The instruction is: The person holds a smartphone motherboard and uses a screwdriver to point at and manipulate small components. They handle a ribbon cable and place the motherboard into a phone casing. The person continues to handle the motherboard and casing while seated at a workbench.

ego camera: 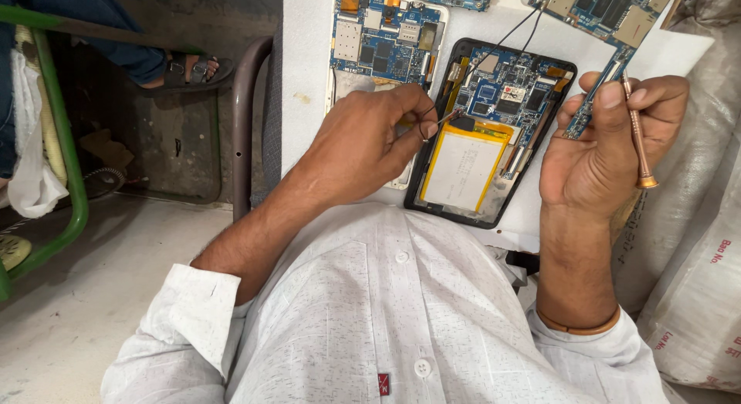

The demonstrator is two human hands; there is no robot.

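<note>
A white buttoned shirt (pixel 386 311) fills the bottom of the head view, its sleeves rolled back from both forearms. The left hand (pixel 363 145) reaches over the white tabletop (pixel 305 80), its grip pinched together on thin black wires (pixel 432 125) that loop just beside the fingertips and run onto the opened tablet (pixel 494 130). That tablet lies in its black shell directly beyond and to the right of this grip, showing a blue circuit board (pixel 505 87) at its far end and a flat white battery with yellow edging (pixel 463 165) nearer the body. The right hand (pixel 602 149) is raised to the right of the tablet, its grip clamped on a slim copper-coloured screwdriver (pixel 639 141) that stands nearly upright along the fingers, flared end down; the same fingers also press a narrow blue circuit board strip (pixel 594 103) against the palm. A second opened tablet in a pale shell (pixel 382 41) lies just beyond the left hand. Past the right grip rests a larger loose circuit board (pixel 606 6), joined by black leads to the dark tablet. White woven sacks (pixel 695 242) stand to the right.
</note>
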